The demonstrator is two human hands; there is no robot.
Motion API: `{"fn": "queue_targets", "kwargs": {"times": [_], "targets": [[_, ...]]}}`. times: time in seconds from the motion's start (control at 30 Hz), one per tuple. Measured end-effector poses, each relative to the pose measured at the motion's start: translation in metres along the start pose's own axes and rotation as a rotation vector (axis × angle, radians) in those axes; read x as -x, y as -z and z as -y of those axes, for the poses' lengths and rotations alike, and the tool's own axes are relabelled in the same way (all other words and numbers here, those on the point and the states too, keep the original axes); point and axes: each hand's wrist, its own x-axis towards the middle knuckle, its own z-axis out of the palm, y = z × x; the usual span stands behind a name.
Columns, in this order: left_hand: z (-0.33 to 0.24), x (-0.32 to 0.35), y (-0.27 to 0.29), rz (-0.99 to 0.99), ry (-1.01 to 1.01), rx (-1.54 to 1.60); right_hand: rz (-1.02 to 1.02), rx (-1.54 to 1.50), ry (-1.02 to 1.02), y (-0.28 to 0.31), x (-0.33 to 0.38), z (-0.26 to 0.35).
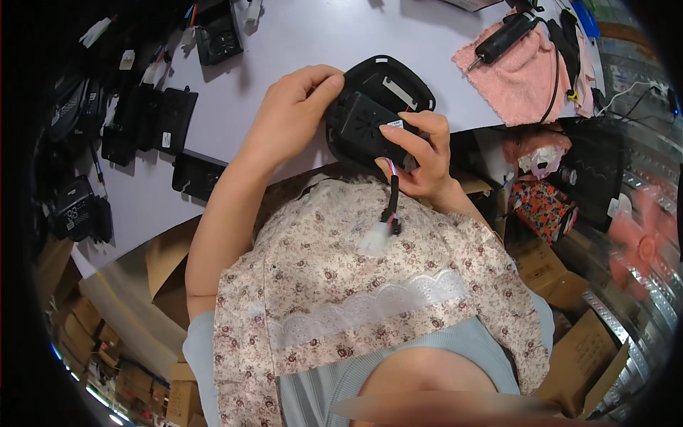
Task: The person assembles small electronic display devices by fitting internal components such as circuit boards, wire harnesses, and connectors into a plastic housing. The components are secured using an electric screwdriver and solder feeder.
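Observation:
In front of me, at the table's near edge, is a rounded black plastic housing (366, 128). It has fan-shaped slots, a small white label and a pale strip near its far side. My left hand (302, 107) grips its left rim, thumb and fingers closed on the edge. With bent, spread fingers, my right hand (423, 153) holds the right side, fingertips touching the slotted face. A wire lead (393, 191) with coloured strands and black sleeving comes out beside the right fingers. It ends in a white connector (375, 240), slightly blurred, hanging over my floral apron.
Several black housings (171, 117) with wires and white connectors lie on the left of the white table (306, 35). At the far right, a black electric screwdriver (506, 37) rests on a pink cloth (519, 85). Cardboard boxes (583, 363) and a pink fan (644, 245) stand below right.

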Motion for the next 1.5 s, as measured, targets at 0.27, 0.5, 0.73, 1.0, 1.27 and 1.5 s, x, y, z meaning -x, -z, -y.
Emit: {"fn": "queue_targets", "kwargs": {"times": [0.27, 0.5, 0.73, 1.0, 1.27, 1.5], "targets": [[0.006, 0.008, -0.002, -0.037, 0.062, 0.180, 0.019, 0.010, -0.041, -0.003, -0.002, 0.007], [-0.010, 0.019, 0.002, 0.100, 0.013, 0.219, 0.069, 0.085, -0.071, 0.001, -0.012, 0.015], [-0.002, 0.026, -0.002, 0.149, 0.021, 0.338, -0.045, 0.125, -0.033, -0.017, -0.002, 0.013], [-0.005, 0.027, 0.000, 0.054, 0.036, 0.381, -0.100, 0.124, 0.034, -0.009, -0.021, 0.008], [0.005, 0.032, 0.012, -0.058, -0.016, 0.564, -0.063, -1.182, -0.833, 0.004, -0.051, 0.021], [0.014, 0.042, 0.022, -0.089, -0.004, 0.644, 0.011, -0.961, -0.708, -0.024, -0.069, 0.031]]}}
